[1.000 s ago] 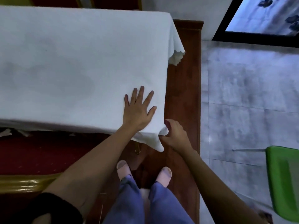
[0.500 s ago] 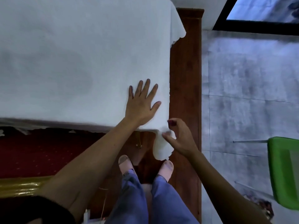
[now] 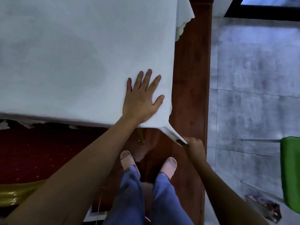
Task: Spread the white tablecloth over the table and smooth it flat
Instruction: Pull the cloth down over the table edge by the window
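White tablecloth (image 3: 81, 62) covers the worktop; left hand (image 3: 141, 101) presses flat, fingers spread, while at five o'clock right hand (image 3: 194, 146) pinches its taut hanging corner.

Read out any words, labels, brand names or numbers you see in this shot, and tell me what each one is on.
None can be read.
White tablecloth: plain, no print.
Pale slippers: no visible logo.
Green plastic chair: no label showing.
Dark printed item on the grey tile floor: has a pattern or picture, too blurred to tell any text.
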Available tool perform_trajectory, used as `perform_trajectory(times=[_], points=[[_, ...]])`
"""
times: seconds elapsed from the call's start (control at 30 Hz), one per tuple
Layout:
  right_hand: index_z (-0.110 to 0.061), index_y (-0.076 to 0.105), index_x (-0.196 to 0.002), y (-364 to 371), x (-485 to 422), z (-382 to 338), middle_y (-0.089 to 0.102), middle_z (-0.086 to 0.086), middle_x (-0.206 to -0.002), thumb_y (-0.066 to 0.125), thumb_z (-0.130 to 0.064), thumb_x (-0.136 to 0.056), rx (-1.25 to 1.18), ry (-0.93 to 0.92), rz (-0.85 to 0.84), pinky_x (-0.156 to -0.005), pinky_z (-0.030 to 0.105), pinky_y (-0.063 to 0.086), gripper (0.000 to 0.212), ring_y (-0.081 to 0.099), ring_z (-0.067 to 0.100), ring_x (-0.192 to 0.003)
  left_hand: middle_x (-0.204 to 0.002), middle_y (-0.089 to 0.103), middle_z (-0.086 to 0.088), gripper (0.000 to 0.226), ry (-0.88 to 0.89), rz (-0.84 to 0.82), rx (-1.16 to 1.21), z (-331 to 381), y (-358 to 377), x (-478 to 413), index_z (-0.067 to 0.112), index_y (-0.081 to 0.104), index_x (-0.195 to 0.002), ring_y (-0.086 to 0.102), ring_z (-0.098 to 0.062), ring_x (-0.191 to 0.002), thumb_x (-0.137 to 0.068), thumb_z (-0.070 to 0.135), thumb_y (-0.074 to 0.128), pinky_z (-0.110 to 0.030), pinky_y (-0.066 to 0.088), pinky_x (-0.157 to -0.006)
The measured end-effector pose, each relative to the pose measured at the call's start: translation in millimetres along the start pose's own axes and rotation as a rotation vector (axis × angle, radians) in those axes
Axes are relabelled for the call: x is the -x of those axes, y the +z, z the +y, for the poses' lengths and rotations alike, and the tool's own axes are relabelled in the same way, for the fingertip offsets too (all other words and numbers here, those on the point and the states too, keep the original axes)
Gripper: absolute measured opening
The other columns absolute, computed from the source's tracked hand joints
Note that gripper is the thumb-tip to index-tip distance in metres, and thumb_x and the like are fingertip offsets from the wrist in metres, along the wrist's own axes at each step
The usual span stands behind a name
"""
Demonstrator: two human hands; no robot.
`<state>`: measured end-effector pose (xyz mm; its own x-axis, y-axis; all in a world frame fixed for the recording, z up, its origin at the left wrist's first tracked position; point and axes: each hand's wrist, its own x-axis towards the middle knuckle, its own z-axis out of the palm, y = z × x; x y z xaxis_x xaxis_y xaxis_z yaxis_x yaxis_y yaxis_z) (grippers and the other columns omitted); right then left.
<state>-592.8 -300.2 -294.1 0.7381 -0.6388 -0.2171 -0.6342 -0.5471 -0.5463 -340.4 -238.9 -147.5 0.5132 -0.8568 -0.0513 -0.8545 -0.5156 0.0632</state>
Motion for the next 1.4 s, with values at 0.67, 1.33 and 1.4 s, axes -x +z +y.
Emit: perform_trajectory(times=[0.67,1.33,1.4], points=[[-0.016,0.077,-0.080,-49.8,-10.9,-99.4,0.077,0.001,-0.079,0.023,-0.048,-0.100,0.101,-0.259,0.307,-0.096,0.047,0.046,0.066,0.073,0.020,-0.074,-0.161,0.000,-0.003,0.064,0.023,-0.074,-0.025,-13.1,-7.1,23.3,0.027,0.004,-0.151,-0.001,-0.025,-0.149,-0.095,0.055,0.018,-0.051,0.001,-0.119],[-0.022,0.047,-0.138,-125.6,-33.8,-109.9,0.053,-0.008,-0.128,0.048,-0.012,-0.092,-0.436,0.191,-0.015,-0.091,0.015,0.040,0.047,0.054,0.005,-0.108,-0.161,0.004,-0.007,0.060,-0.199,-0.013,0.120,-26.4,-21.6,17.2,0.020,0.010,-0.152,-0.001,-0.026,-0.148,-0.099,0.045,0.024,-0.048,-0.004,-0.118],[-0.022,0.044,-0.141,-133.8,-46.9,-142.0,0.049,-0.013,-0.124,0.044,-0.025,-0.099,-0.642,0.267,0.042,-0.091,0.014,0.035,0.042,0.048,0.002,-0.111,-0.161,-0.002,-0.005,0.061,-0.205,-0.066,0.121,-31.9,-13.0,21.0,0.025,0.005,-0.152,-0.005,-0.026,-0.148,-0.098,0.049,0.020,-0.049,-0.003,-0.118]])
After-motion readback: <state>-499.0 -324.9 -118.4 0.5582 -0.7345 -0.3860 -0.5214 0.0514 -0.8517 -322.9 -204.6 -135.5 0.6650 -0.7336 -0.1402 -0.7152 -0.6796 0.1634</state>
